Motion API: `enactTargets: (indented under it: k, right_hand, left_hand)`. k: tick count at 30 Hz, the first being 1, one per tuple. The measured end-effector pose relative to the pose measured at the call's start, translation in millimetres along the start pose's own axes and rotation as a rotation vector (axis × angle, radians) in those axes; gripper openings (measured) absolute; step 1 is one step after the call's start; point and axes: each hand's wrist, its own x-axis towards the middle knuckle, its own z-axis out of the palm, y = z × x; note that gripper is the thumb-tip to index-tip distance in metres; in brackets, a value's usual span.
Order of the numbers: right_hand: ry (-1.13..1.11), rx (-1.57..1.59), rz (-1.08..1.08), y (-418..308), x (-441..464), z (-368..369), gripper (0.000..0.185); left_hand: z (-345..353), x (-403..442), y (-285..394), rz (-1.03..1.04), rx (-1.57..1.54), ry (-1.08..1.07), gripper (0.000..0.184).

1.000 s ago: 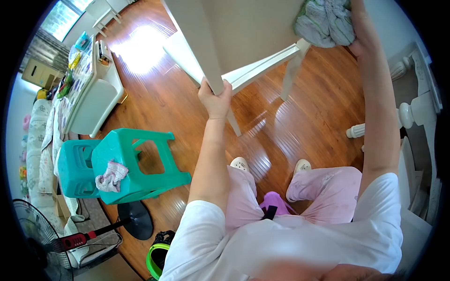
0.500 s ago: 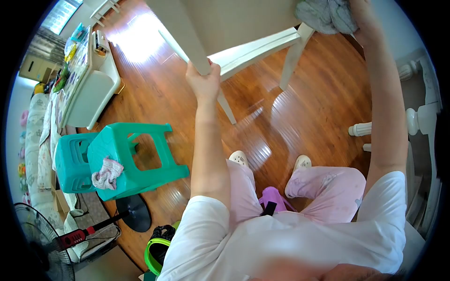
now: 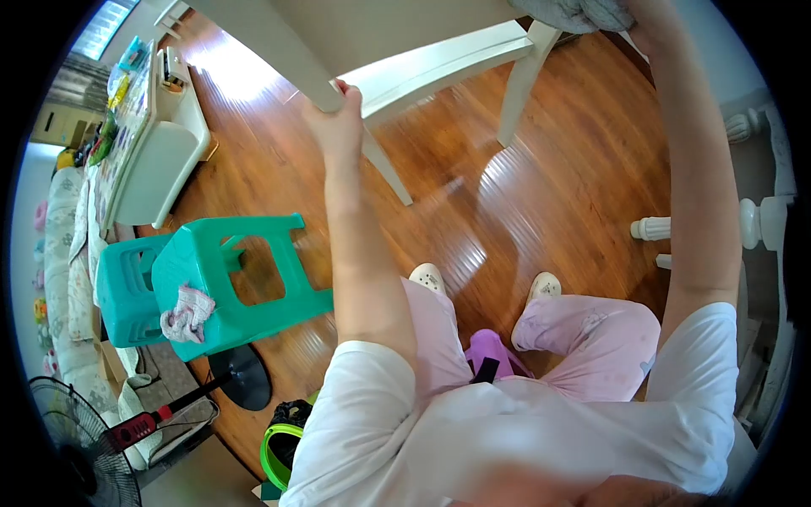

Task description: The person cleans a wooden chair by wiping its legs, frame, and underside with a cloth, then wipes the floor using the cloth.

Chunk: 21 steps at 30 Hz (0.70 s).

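Note:
A white chair [image 3: 422,34] fills the top of the head view, partly cut off by the frame edge. My left hand [image 3: 336,118] is closed around the lower end of its slanted left post. At the top right, my right hand [image 3: 652,27] is on a crumpled grey cloth [image 3: 579,12], which lies against the chair's right side. Part of that hand is beyond the frame edge. Below the large flat panel, the chair's white rail and legs show over the wooden floor.
Two teal plastic stools [image 3: 182,253] stand at left, a pinkish rag [image 3: 187,314] on the nearer one. Around them are a standing fan [image 3: 80,444], a green-rimmed bin [image 3: 272,460] and a white table [image 3: 160,173]. White furniture [image 3: 764,224] with turned posts lines the right side.
The chair and my left hand have shifted up and to the left in view. My right hand and the grey cloth have moved up, nearer the top edge.

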Motion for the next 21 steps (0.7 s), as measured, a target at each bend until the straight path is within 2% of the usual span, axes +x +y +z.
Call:
enactTargets:
  k: [4,6,8,10,12,13,14,16,19,21]
  right_hand:
    - [0.046,-0.044,-0.030,4,5,15,0.033]
    - [-0.065,-0.057,-0.036,10,14,16,0.030]
    - [-0.062,-0.060,-0.059,9,14,17,0.030]
    - [-0.060,-0.062,-0.073,14,18,15,0.031]
    - [-0.107,-0.026,0.065,25,27,8,0.030]
    - [-0.107,-0.025,0.066,17,22,18,0.030]
    - [0.119,-0.064,0.139,2,11,38,0.029]
    - [0.349,-0.102,0.223,-3,9,50,0.029]
    - [0.348,-0.166,0.108,10,17,36,0.029]
    - [0.283,-0.184,0.064,24,19,26,0.029]
  left_hand:
    - [-7,13,-9,0.006,0.034,0.006,0.014]
    - [-7,12,-2,-0.018,0.062,0.000,0.015]
    - [-4,16,1,-0.032,0.077,-0.021,0.016]
    - [-5,23,-8,-0.019,-0.027,-0.042,0.014]
    - [-6,25,-19,-0.012,-0.042,-0.051,0.015]
    - [-6,26,-20,0.006,-0.062,-0.059,0.016]
    - [-8,27,-18,0.004,-0.060,-0.058,0.016]
    - [-12,30,-14,-0.011,0.048,-0.134,0.017]
    - [-13,41,-15,-0.062,0.141,-0.091,0.017]
    - [-16,49,-15,-0.062,0.084,-0.132,0.018]
